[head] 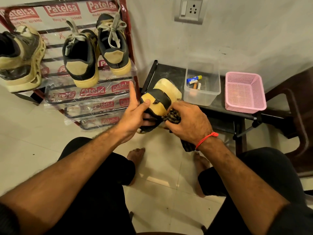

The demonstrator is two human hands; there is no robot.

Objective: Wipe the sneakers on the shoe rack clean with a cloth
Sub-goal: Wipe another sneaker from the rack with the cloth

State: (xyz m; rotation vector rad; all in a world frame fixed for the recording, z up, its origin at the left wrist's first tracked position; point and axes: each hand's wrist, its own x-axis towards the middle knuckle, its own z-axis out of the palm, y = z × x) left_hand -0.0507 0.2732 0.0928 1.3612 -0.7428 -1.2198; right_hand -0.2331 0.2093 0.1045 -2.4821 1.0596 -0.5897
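My left hand [134,114] holds a black and tan sneaker [160,100] in front of me, thumb on its heel, index finger pointing up. My right hand [188,122] grips a dark patterned cloth [172,116] and presses it against the sneaker's side. A tail of the cloth hangs below my right wrist. On the shoe rack [128,48] at the upper left stand a pair of black and tan sneakers [81,60] with grey laces, and one chunky beige and black sneaker [20,60] at the far left.
The rack's lower tiers are wrapped in printed plastic [88,97]. A low black table [218,109] to the right carries a clear plastic box [201,92] with small items and a pink mesh basket [243,92]. My bare feet rest on the tiled floor. A wall socket [189,10] is above.
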